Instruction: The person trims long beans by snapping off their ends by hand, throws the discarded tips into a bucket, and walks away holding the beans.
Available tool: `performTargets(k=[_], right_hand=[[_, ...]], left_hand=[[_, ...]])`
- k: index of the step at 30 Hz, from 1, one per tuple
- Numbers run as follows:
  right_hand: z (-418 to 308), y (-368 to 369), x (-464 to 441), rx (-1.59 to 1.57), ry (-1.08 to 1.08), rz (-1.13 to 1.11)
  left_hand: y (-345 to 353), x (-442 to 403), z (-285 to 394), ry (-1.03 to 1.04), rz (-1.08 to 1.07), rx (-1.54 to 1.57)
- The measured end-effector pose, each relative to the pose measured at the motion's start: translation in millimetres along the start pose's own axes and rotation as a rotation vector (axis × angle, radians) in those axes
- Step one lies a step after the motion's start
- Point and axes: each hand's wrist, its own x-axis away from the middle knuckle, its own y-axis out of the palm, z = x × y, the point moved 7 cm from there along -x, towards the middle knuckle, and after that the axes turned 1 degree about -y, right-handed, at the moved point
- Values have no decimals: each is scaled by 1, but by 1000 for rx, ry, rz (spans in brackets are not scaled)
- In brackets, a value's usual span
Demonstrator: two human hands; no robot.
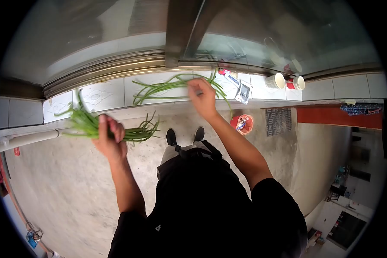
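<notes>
A: Left hand (pixel 109 134)'s closed round a bunch of green stalks (pixel 85 124); slack fingers could shed some.
B: Right hand (pixel 202 98)'s half-curled over loose stalks (pixel 162 87) on the tiled sill (pixel 107 95), grip unclear. Snagging could spill them.

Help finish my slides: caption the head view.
Left hand holding a bunch of slender green stalks, right hand over loose green stalks on a white tiled ledge.

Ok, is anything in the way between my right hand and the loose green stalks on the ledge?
Nothing visible is. Your right hand is right at the loose green stalks; blur hides whether it grips any. The silver packet lies off to the right.
</notes>
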Motion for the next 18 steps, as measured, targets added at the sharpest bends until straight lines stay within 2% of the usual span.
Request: performTargets(k=[3, 6, 9, 12, 15, 17, 18], right_hand=[[7, -9, -3, 17, 28, 23], [-12, -30, -3, -32, -46, 101], [-28, -59, 15, -47, -57, 106], [-10, -99, 70, -122, 16, 62], [43, -160, 141, -101, 144, 67], [127, -212, 211, -202, 618, 188], [159, -244, 240, -200, 723, 291]], left_hand=[[-5, 13, 31, 81, -123, 50], [-1, 28, 67, 186, -182, 82], [-7, 44, 77, 215, -153, 82], [-8, 64, 61, 210, -88, 20], [-3, 93, 28, 155, -33, -51], [-4, 109, 2, 137, 58, -136], [-2, 118, -11, 111, 85, -179]])
